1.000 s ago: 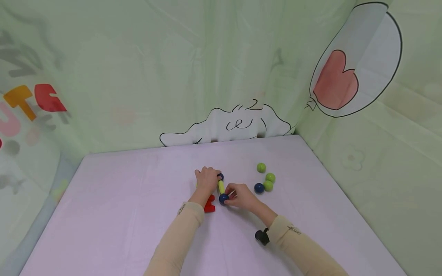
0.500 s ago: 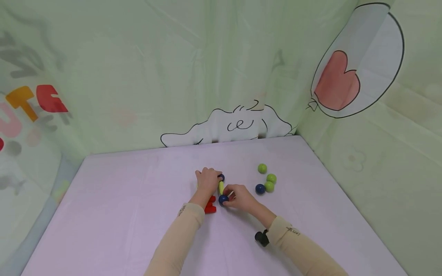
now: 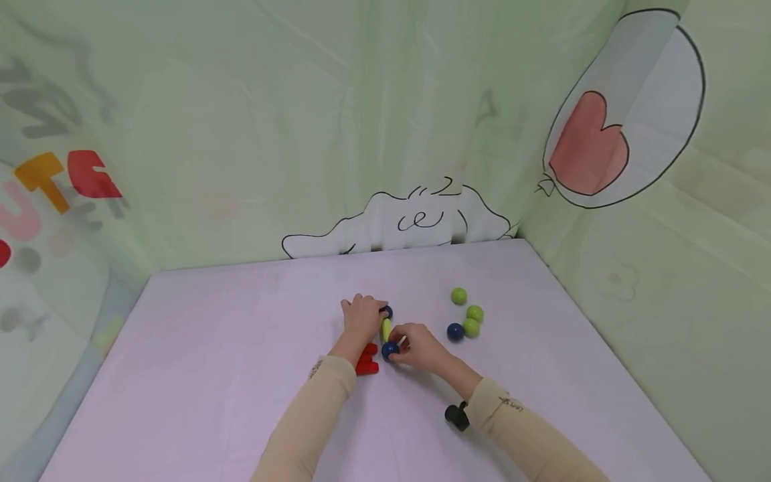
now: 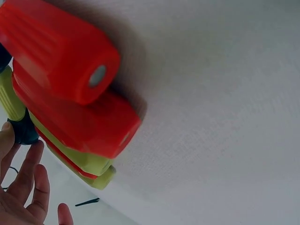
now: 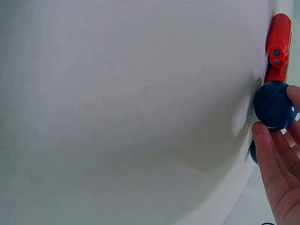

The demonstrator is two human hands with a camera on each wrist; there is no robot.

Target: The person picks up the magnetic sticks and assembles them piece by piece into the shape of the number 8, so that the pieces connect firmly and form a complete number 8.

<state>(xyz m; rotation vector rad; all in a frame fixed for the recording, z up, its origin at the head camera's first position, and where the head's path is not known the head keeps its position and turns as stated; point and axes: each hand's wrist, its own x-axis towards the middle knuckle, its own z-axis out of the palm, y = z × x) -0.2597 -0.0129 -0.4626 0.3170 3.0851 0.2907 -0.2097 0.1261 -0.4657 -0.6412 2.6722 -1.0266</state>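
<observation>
A yellow-green rod (image 3: 386, 329) joins two dark blue balls in a row on the table. My left hand (image 3: 361, 316) pinches the far blue ball (image 4: 23, 131) between thumb and fingers. At the near end, my right hand (image 3: 419, 345) holds the other blue ball (image 5: 274, 105) with thumb and fingertips. Red rods (image 3: 366, 367) lie beneath and beside my left wrist. Seen closely in the left wrist view, one red rod (image 4: 70, 47) has a round metal disc in its end, and yellow-green rods (image 4: 91, 161) lie beyond; my left hand partly hides this group from the head.
To the right lie several green balls, one green ball (image 3: 459, 296) standing apart, and a loose blue ball (image 3: 455, 332) touching another. A small black device (image 3: 457, 416) hangs by the right cuff. A pale cloth covers the table (image 3: 199, 375); printed curtains (image 3: 241, 134) surround it.
Both hands keep their hold on the blue balls, with the rod between them almost unmoved. The whole head view shifts very slightly.
</observation>
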